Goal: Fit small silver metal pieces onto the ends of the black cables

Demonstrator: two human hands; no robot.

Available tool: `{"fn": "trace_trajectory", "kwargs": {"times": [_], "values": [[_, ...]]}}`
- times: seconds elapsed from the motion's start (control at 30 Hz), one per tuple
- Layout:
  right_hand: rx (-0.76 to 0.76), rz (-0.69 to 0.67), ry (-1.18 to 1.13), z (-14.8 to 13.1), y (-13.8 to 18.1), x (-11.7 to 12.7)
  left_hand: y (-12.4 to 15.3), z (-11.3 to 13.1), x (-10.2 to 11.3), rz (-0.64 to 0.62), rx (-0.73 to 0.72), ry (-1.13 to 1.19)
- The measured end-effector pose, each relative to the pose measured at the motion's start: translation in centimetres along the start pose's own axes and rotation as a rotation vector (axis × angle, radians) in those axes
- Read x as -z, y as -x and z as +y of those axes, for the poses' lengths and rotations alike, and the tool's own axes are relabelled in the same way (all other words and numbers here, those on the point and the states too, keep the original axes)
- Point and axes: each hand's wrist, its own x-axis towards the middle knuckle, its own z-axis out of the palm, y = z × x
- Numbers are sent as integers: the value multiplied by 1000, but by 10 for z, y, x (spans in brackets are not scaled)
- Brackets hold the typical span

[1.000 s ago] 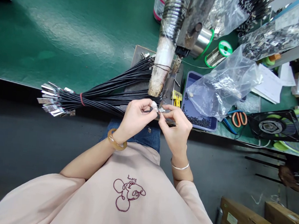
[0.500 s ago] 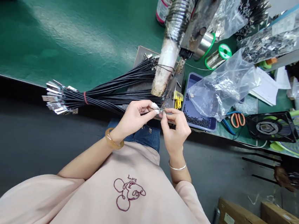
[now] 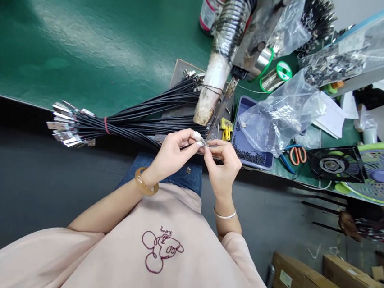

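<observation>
"Where is the small metal piece [image 3: 205, 143] held?"

"It is pinched between the left hand [image 3: 174, 150] and the right hand [image 3: 224, 165], near the front edge of the tabletop [image 3: 85, 52]. Its shape is mostly hidden by the fingers."

"How are the fingers set?"

"On the left, thumb and forefinger are clamped on the piece, and white coverings are worn on the tips. On the right, it is likewise gripped by thumb and forefinger."

"What is seen to the left?"

"A bundle of black cables [image 3: 129, 122] is gathered by a red band [image 3: 107, 125], its metal ends extended past the tabletop's edge."

"And above the hands?"

"The tip of a hose [image 3: 213, 78] is hung just beyond them, with a yellow clip [image 3: 226, 130] placed beside it."

"To the right?"

"A purple tray [image 3: 269, 163] is partly covered by a plastic bag [image 3: 279, 120]; small black pieces [image 3: 250, 157] are scattered inside. Orange-handled scissors [image 3: 297, 155] are laid next to the tray."
</observation>
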Motion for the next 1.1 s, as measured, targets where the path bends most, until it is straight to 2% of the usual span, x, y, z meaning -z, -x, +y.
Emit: {"fn": "trace_trajectory", "kwargs": {"times": [0.17, 0.37, 0.73, 0.93, 1.1], "values": [[-67, 18, -87, 3, 0, -2, 2, -1, -3, 42, -17, -22], [-249, -35, -202, 8, 0, -3, 6, -3, -6, 103, -54, -162], [-9, 58, 28, 4, -6, -5, 4, 0, -10, 167, -101, -277], [108, 68, 147, 9, 2, -6, 8, -3, -9, 133, -50, -313], [157, 77, 136, 12, 5, -7, 9, -4, -9, 128, -28, -311]]}}
